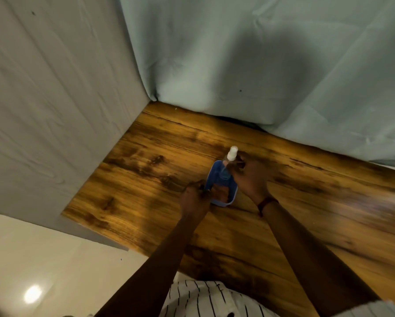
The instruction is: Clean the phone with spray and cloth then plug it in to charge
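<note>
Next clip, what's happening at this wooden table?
A person stands at the wooden table. The right hand holds a small spray bottle with a white cap above a blue phone, which the left hand steadies from the near side. The image is blurred; no cloth or charger is visible.

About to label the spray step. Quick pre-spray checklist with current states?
1. Right hand holds spray bottle: ok.
2. Left hand steadies the phone: ok.
3. Phone over the wooden table, not past its edge: ok.
4. Nozzle aimed at the phone: cannot tell, blurred.
5. Cloth within reach: not ok, none in view.
6. Charger cable nearby: not ok, none in view.
</note>
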